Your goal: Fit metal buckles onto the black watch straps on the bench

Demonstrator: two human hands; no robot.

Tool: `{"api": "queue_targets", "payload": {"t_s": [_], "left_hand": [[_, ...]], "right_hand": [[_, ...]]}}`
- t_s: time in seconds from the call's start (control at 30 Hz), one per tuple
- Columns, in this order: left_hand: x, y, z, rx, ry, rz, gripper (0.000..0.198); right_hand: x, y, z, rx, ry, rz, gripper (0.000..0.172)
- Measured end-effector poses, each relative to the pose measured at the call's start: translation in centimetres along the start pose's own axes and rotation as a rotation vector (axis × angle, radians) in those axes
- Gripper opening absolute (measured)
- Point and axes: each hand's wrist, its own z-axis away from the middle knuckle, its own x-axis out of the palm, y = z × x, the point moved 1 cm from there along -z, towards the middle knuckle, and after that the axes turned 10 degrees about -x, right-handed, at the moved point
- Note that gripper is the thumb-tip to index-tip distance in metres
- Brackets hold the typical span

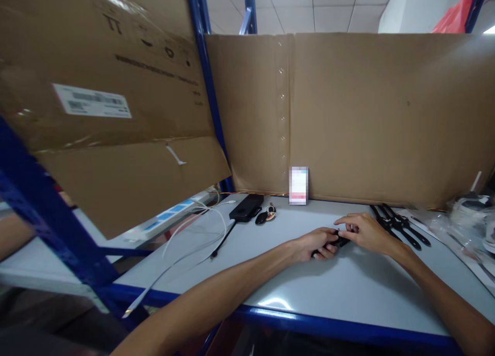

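Note:
Over the middle right of the table, my left hand (317, 242) is closed around a small, dark, elongated black piece (342, 241). Most of it is hidden by the fingers, so its exact kind does not show. My right hand (361, 231) meets it from the other side, thumb and fingertips pinching at its upper end. Just right of that hand lie several long black strap-like pieces (404, 224), side by side on the table.
On the grey table (266, 265) lie a black power bank (246, 208), a key fob (261, 218) and a looped white cable (185, 247). A phone (298, 185) leans on the cardboard wall (386, 118). Plastic-wrapped items (469, 216) stand right; a power strip (170, 214) lies left.

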Motion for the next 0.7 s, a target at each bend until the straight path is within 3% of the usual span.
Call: {"api": "queue_targets", "payload": {"t_s": [0.3, 0.53, 0.7], "left_hand": [[0.2, 0.1, 0.2, 0.004, -0.005, -0.018, 0.015], [0.2, 0.1, 0.1, -0.001, -0.007, -0.017, 0.007], [0.1, 0.0, 0.0, 0.003, -0.011, -0.018, 0.006]], "right_hand": [[0.1, 0.0, -0.1, 0.018, -0.006, 0.029, 0.014], [1.3, -0.5, -0.3, 0.050, 0.029, 0.083, 0.027], [1.4, -0.5, -0.4, 0.066, 0.023, -0.074, 0.031]]}}
